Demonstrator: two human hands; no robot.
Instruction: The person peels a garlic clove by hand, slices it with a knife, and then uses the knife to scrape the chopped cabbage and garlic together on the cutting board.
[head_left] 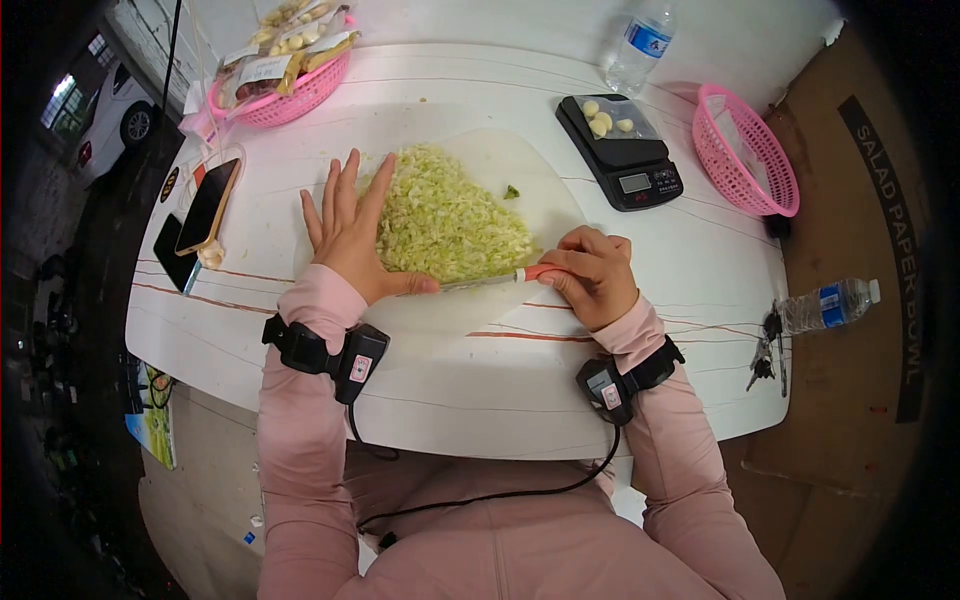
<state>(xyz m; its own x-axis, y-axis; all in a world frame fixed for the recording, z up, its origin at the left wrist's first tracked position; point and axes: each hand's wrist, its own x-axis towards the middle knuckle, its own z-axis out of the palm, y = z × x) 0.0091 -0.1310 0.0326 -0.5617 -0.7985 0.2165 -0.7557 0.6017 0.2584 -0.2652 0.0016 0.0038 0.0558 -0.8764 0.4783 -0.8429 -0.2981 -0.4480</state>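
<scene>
A heap of finely chopped pale green cabbage [450, 215] lies on a white cutting board [540, 185]. My right hand [592, 275] is closed round the red handle of a knife [490, 281], whose blade lies along the near edge of the heap. On the left side, my left hand [350, 230] is spread with fingers apart against the cabbage, its thumb by the blade's tip end. Part of the blade is hidden by the thumb and the cabbage. A small dark green scrap [511, 192] lies on the board right of the heap.
A black scale [635, 188] bearing bagged garlic cloves stands back right, near a pink basket [745, 150] and a water bottle [640, 50]. Another bottle [830, 306] lies by keys [763, 360]. Phones [208, 205] and a filled pink basket [290, 105] are left.
</scene>
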